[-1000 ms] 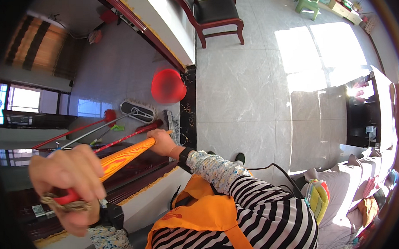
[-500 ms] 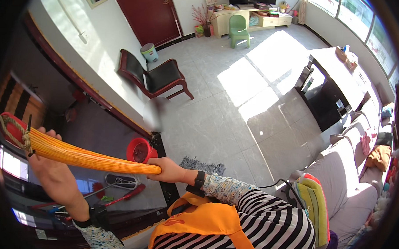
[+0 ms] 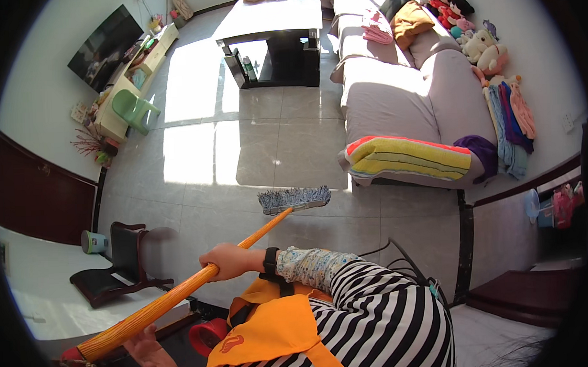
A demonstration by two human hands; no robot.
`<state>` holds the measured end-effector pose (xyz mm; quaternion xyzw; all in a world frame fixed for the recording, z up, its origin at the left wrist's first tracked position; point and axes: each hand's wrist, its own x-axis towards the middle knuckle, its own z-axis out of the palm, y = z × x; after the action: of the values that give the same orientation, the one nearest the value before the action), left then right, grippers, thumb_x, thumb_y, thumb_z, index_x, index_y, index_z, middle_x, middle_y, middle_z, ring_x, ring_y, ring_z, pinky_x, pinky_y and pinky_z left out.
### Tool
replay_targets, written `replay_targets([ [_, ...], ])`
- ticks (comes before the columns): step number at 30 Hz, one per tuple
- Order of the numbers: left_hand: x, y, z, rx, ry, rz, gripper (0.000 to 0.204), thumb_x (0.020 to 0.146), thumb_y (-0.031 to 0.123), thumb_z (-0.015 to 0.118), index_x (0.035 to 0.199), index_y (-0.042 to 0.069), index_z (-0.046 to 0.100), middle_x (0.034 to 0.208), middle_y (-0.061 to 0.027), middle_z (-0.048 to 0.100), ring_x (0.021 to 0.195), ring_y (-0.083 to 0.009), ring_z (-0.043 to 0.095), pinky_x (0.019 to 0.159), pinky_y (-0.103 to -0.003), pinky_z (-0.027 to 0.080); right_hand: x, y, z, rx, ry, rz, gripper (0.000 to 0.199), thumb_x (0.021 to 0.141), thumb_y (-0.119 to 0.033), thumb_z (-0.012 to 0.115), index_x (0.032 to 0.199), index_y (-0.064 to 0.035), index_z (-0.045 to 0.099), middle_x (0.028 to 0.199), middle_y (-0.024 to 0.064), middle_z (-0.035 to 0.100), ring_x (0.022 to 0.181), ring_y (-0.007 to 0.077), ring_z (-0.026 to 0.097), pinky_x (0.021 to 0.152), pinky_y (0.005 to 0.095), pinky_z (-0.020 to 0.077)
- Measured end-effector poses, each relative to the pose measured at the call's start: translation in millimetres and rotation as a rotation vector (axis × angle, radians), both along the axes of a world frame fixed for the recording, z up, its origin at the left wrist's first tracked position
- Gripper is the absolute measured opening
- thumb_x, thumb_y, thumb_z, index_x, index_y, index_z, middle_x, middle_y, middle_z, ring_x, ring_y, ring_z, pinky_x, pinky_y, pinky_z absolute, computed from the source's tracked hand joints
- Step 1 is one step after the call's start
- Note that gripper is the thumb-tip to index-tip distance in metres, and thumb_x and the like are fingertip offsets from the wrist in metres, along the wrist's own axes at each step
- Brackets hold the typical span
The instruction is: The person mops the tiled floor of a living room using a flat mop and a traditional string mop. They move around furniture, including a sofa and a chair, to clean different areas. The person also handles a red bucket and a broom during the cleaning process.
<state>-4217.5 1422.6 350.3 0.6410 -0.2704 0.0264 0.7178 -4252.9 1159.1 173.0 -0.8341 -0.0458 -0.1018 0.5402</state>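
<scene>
1. Here, the right hand was clamped around the orange wooden handle of the mop, fingers wrapped together over the top of the shaft.
2. The left hand sat low by the handle's red-capped end; whether its fingers were closed on it I cannot tell.
3. The mop head hung in front of the grey sofa, just short of the sofa's near end where a striped towel lay, and seemed lifted off the tiled floor.
4. To sweep well from this stance, I judge the head should be lowered flat onto the tiles and drawn away from the sofa in even strokes, the far hand steering and the near hand pushing.
5. The mop head looked like a flat bar fringed with grey-blue strands, slightly splayed; the handle was smooth, straight and brightly lit
</scene>
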Motion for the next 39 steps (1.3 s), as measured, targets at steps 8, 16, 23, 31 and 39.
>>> replay_targets([
  [8, 88, -59, 89, -0.092, -0.021, -0.855, 0.086, 0.080, 0.062, 0.074, 0.142, 0.007, 0.049, 0.126, -0.0116, 0.059, 0.110, -0.0322, 0.058, 0.102, -0.052, 0.040, -10, -2, -42, -0.105, 0.052, -0.384, 0.013, 0.077, -0.015, 0.070, 0.085, -0.0093, 0.060, 0.076, 0.0121, 0.064, 0.076, 0.0372, 0.063, 0.066, 0.0473, 0.0487],
  [16, 100, -165, 85, -0.150, 0.091, -1.453, 0.032, 0.089, 0.038, 0.065, 0.097, 0.013, 0.046, 0.065, 0.0010, 0.052, 0.056, -0.0144, 0.050, 0.074, -0.036, 0.044, -100, 5, -43, -0.073, 0.131, -0.801, 0.014, 0.079, -0.015, 0.069, 0.083, -0.0096, 0.057, 0.075, 0.0129, 0.063, 0.074, 0.0383, 0.062, 0.063, 0.0451, 0.0486],
  [23, 32, -237, 59, -0.220, 0.114, -1.571, 0.048, 0.084, 0.039, 0.081, 0.096, 0.011, 0.044, 0.055, -0.0008, 0.055, 0.046, -0.0149, 0.053, 0.053, -0.031, 0.047, -219, 3, -34, -0.157, 0.175, -1.172, 0.015, 0.075, -0.010, 0.070, 0.083, -0.0074, 0.057, 0.074, 0.0131, 0.063, 0.074, 0.0377, 0.064, 0.064, 0.0451, 0.0505],
  [31, -123, -309, 10, 0.003, 0.261, -1.782, 0.014, 0.082, 0.009, 0.075, 0.087, 0.006, 0.063, 0.064, -0.0067, 0.063, 0.062, -0.0228, 0.066, 0.081, -0.043, 0.054, -424, -53, -59, -0.424, 0.263, -1.516, 0.011, 0.080, -0.006, 0.068, 0.083, -0.0095, 0.058, 0.073, 0.0075, 0.062, 0.075, 0.0320, 0.062, 0.068, 0.0406, 0.0486],
  [39, -294, -414, -117, 0.202, -0.113, -2.049, 0.024, 0.077, -0.009, 0.067, 0.098, 0.003, 0.063, 0.090, -0.0081, 0.066, 0.091, -0.0229, 0.065, 0.108, -0.047, 0.042, -607, -165, -165, -0.542, 0.593, -1.654, 0.018, 0.079, -0.010, 0.076, 0.089, -0.0110, 0.061, 0.091, 0.0040, 0.063, 0.097, 0.0291, 0.059, 0.084, 0.0433, 0.0444],
])
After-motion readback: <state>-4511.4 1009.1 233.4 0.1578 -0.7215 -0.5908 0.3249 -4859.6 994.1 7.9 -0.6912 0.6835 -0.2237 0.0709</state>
